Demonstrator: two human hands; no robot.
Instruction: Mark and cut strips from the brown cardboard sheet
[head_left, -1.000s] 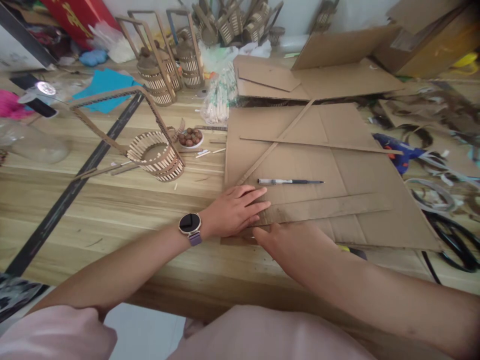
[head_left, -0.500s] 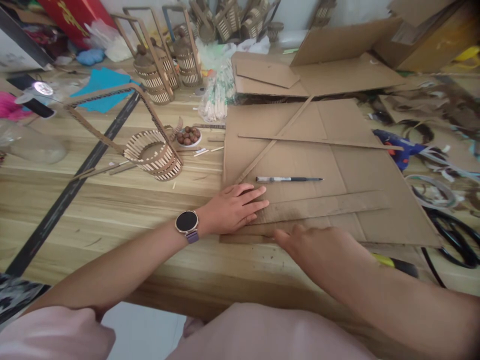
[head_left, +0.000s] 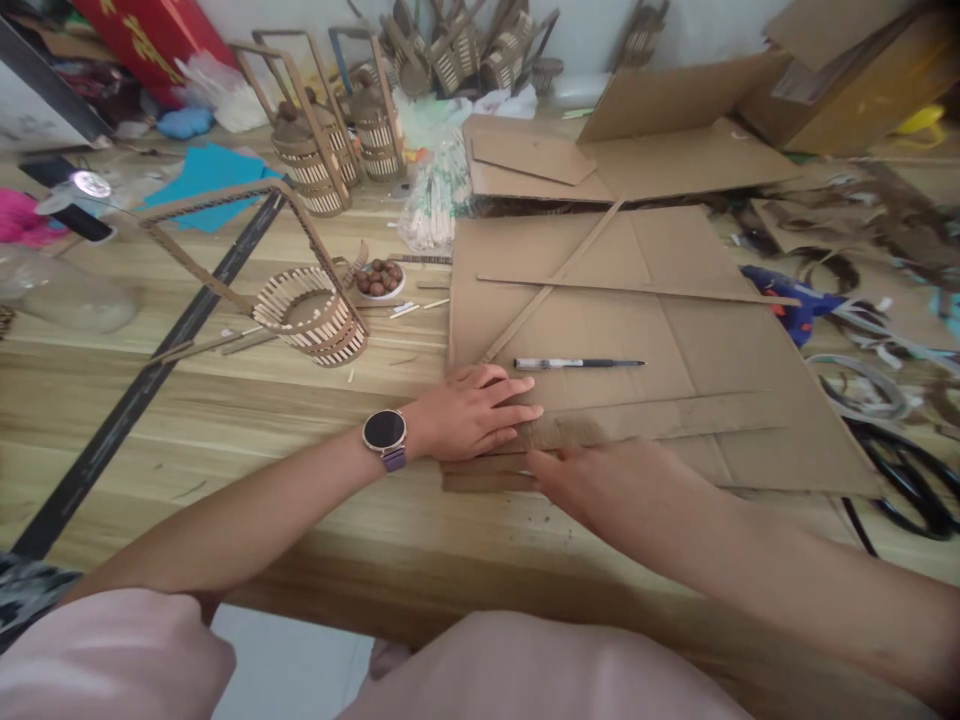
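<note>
My left hand [head_left: 480, 412], a watch on its wrist, lies flat with fingers spread. It presses on a cardboard strip [head_left: 660, 418] on top of a large brown cardboard sheet [head_left: 600, 235]. Just right of it, my right hand [head_left: 585, 475] is closed low at the sheet's near edge. Its fingers curl out of sight, so whatever they grip is hidden. A narrow cardboard band [head_left: 487, 482] runs along that near edge, left of my right fingertips. Above my hands a pen [head_left: 579, 364] rests on the sheet.
A small stick-and-cardboard basket [head_left: 311, 315] stands left, beside a bowl of brown nuts [head_left: 380, 278]. Thin strips [head_left: 551, 285] cross the sheet. At right are a blue glue gun [head_left: 795, 305] and black-handled scissors [head_left: 911, 485]. Lidded baskets [head_left: 311, 160] stand behind.
My right hand has slid left along the sheet's near edge, closer to my left hand. A yellow-and-black end beside my right forearm is now hidden. My left hand stays pressed down.
</note>
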